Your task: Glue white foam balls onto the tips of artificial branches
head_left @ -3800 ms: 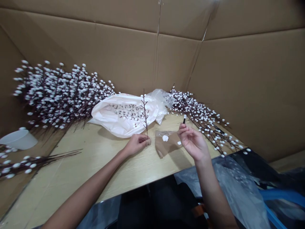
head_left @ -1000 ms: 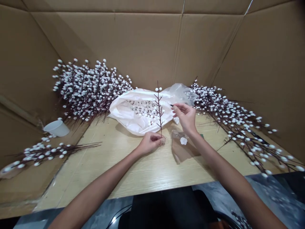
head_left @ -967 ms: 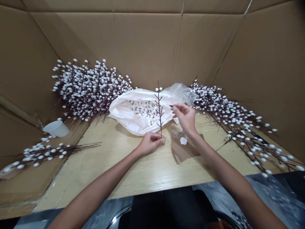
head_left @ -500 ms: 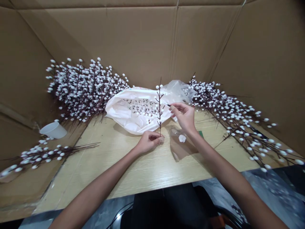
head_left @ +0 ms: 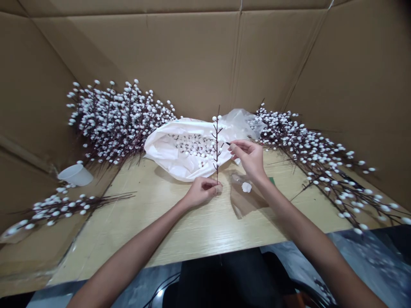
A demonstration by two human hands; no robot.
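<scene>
My left hand (head_left: 203, 191) pinches the bottom of a dark brown artificial berry stem (head_left: 216, 149), holding it upright above the table. Two white berries sit near the stem's top, and bare short twigs show lower down. To the right of the stem, my right hand (head_left: 250, 157) is closed in a pinch on a small dark-tipped thing (head_left: 227, 143). Its tip points left at the stem, apart from it; its kind is too small to tell. Behind the stem lies an open white plastic bag (head_left: 162, 160) with many loose white berries (head_left: 194, 144) inside.
A big pile of white-berry stems (head_left: 112, 115) stands back left, another pile (head_left: 298, 137) lies right. A white cup (head_left: 76, 175) and a small bunch (head_left: 64, 207) are at left. A clear plastic piece (head_left: 240, 205) with a white lump (head_left: 246, 187) lies under my right forearm. Cardboard walls (head_left: 192, 60) enclose the table.
The view has shifted slightly. Both hands keep nearly the same position and hold, with the dark-tipped thing still beside the stem.
</scene>
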